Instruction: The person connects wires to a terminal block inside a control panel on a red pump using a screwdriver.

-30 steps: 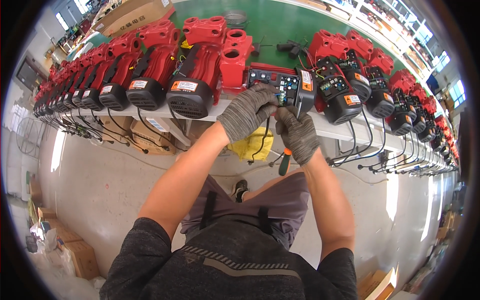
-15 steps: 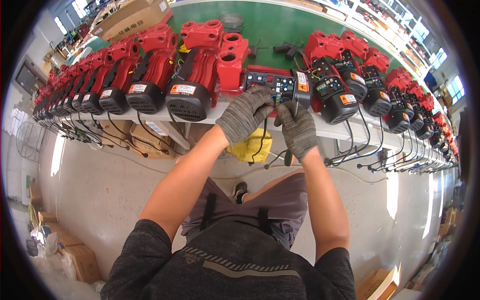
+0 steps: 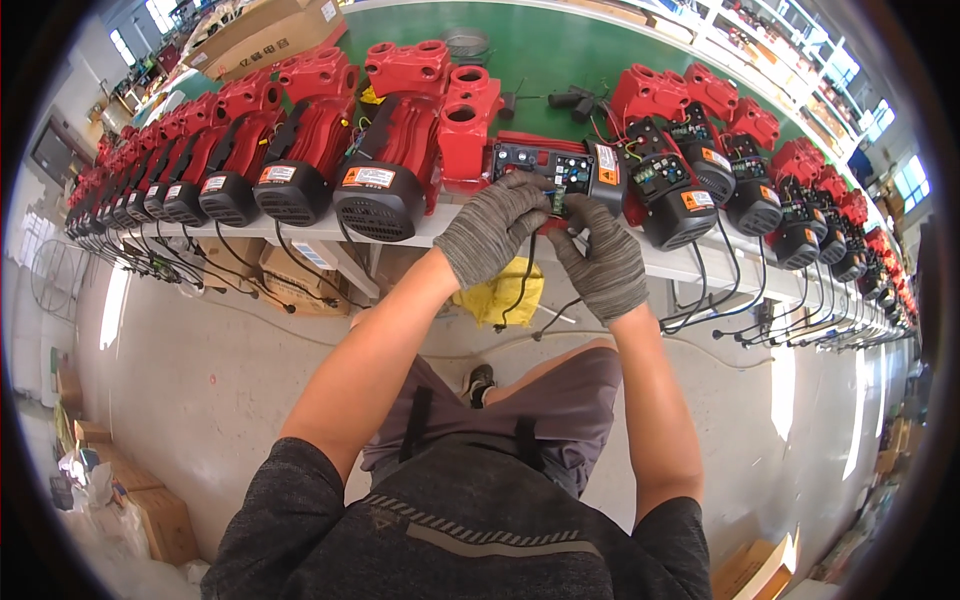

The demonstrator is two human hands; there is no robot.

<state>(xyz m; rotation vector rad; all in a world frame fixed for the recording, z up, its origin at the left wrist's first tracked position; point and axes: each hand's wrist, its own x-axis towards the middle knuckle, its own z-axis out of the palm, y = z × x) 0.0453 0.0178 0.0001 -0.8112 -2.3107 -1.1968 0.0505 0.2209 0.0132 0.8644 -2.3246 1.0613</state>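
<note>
A red and black electric motor pump lies in front of me, its control box open and a circuit board (image 3: 572,168) showing. My left hand (image 3: 492,228), in a grey knit glove, is closed at the left front of the box, its fingertips pinching a thin wire beside a small green terminal block (image 3: 557,203). At the board's front edge, my right hand (image 3: 606,262), gloved alike, has curled fingers, thumb and index finger a little apart. What its palm holds, if anything, is hidden. A black power cord (image 3: 527,285) hangs below my left hand.
More red and black pumps (image 3: 378,190) line the bench on the left. On the right stand others with open control boxes (image 3: 660,170), their cords hanging over the front edge. A yellow bag (image 3: 490,297) lies beneath the bench. A cardboard box (image 3: 262,42) stands at the back left.
My right hand has turned and shifted slightly right. The screwdriver shaft and green-orange handle seen at it before are out of sight. My left hand stays nearly in place.
</note>
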